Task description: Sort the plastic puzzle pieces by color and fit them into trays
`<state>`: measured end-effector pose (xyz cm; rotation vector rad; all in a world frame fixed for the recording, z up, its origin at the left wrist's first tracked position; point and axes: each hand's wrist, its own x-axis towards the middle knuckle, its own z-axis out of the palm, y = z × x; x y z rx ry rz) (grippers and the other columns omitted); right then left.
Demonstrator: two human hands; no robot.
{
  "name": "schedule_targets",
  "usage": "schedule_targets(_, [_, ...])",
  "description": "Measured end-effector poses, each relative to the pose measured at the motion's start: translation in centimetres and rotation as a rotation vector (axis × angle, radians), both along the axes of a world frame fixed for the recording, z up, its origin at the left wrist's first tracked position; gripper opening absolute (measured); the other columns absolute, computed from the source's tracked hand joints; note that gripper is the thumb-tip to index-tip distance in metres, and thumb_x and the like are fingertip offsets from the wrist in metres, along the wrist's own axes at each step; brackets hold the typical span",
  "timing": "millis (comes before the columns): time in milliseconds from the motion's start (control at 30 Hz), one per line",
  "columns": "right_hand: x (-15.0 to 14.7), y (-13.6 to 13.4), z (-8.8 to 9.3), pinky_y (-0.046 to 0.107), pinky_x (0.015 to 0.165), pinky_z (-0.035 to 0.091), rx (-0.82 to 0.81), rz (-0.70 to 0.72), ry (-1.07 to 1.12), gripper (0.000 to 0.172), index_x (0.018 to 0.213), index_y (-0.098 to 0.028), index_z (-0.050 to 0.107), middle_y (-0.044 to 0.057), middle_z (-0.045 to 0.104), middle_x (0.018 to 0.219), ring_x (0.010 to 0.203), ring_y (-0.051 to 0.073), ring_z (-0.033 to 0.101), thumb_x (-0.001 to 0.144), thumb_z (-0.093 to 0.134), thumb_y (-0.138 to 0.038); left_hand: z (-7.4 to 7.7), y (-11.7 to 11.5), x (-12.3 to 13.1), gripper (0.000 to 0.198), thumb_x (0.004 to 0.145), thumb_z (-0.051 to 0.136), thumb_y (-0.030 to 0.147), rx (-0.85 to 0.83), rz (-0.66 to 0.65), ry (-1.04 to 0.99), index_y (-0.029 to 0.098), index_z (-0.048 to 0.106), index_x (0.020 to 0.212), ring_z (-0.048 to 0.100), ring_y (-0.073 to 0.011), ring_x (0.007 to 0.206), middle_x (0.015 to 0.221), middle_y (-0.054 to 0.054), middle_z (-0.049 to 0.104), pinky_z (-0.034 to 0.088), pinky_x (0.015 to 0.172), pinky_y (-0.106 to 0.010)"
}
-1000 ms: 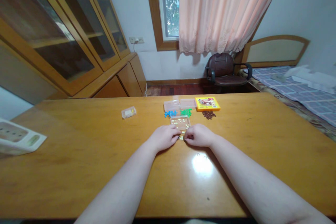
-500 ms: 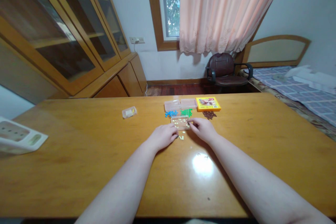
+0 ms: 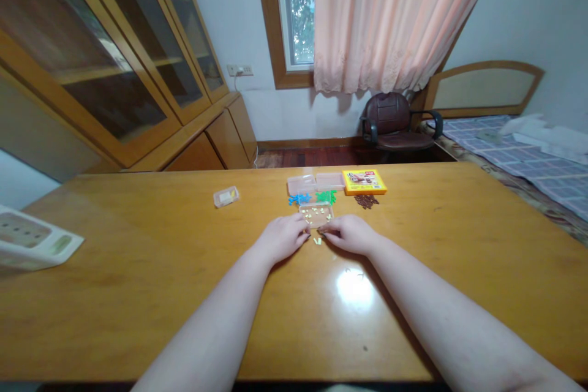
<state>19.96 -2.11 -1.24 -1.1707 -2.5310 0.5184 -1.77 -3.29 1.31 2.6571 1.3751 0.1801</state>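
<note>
A shallow clear plastic box point(image 3: 316, 225) lies in the middle of the table, with several small pale yellow pieces point(image 3: 315, 211) scattered inside it. My right hand point(image 3: 351, 234) is at the box's near right corner, its fingertips pinched on a small pale piece that they mostly cover. By the near left corner rests my left hand point(image 3: 285, 236), fingers curled together; whatever they hold, if anything, is hidden. Between the two hands, loose pale yellow pieces point(image 3: 318, 241) lie on the tabletop.
Behind the box are blue pieces point(image 3: 299, 199), green pieces point(image 3: 327, 197) and clear plastic containers point(image 3: 301, 184). A yellow box point(image 3: 364, 182) stands beyond a pile of brown pieces point(image 3: 366, 201). Farther left sits a small clear container point(image 3: 226, 196); a white object point(image 3: 37, 239) is at the table's left edge.
My right hand has moved from over the clear box toward me, down to the tabletop, where its fingertips cover a loose pale piece. My left hand has hardly moved.
</note>
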Motion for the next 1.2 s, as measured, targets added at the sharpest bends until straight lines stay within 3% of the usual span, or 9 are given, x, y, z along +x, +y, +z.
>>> schedule_targets(567, [-0.1, 0.4, -0.3, 0.025, 0.067, 0.042, 0.056, -0.017, -0.105, 0.019, 0.089, -0.025, 0.072, 0.003, 0.073, 0.086, 0.075, 0.017, 0.064, 0.084, 0.054, -0.030, 0.6, -0.5, 0.3, 0.014, 0.082, 0.050, 0.023, -0.014, 0.053, 0.095, 0.021, 0.064, 0.080, 0.060, -0.0186, 0.075, 0.087, -0.004, 0.062, 0.045, 0.066, -0.028])
schedule_targets(900, [-0.2, 0.2, -0.2, 0.024, 0.064, 0.040, 0.040, -0.046, -0.072, 0.017, 0.085, -0.022, 0.070, 0.004, 0.072, 0.080, 0.071, 0.015, 0.063, 0.083, 0.055, -0.028, -0.1, 0.0, -0.2, 0.011, 0.082, 0.051, 0.023, -0.025, 0.020, 0.045, 0.021, 0.061, 0.081, 0.058, -0.0162, 0.073, 0.085, -0.003, 0.061, 0.044, 0.064, -0.025])
schedule_targets(1033, [-0.3, 0.2, -0.2, 0.023, 0.064, 0.040, 0.038, -0.045, -0.053, 0.016, 0.085, -0.023, 0.070, 0.003, 0.072, 0.080, 0.071, 0.015, 0.063, 0.083, 0.055, -0.027, -0.3, 0.2, -0.3, 0.012, 0.084, 0.050, 0.024, 0.061, 0.002, -0.058, 0.021, 0.062, 0.085, 0.058, -0.0149, 0.076, 0.089, -0.002, 0.061, 0.044, 0.068, -0.025])
schedule_targets(1200, [-0.3, 0.1, -0.2, 0.023, 0.063, 0.040, 0.030, -0.052, -0.045, 0.015, 0.084, -0.023, 0.070, 0.003, 0.072, 0.081, 0.072, 0.016, 0.064, 0.083, 0.056, -0.027, -0.9, 0.9, -0.4, 0.020, 0.089, 0.046, 0.030, 0.247, 0.101, -0.212, 0.021, 0.064, 0.094, 0.058, -0.0161, 0.083, 0.092, -0.004, 0.061, 0.045, 0.075, -0.028])
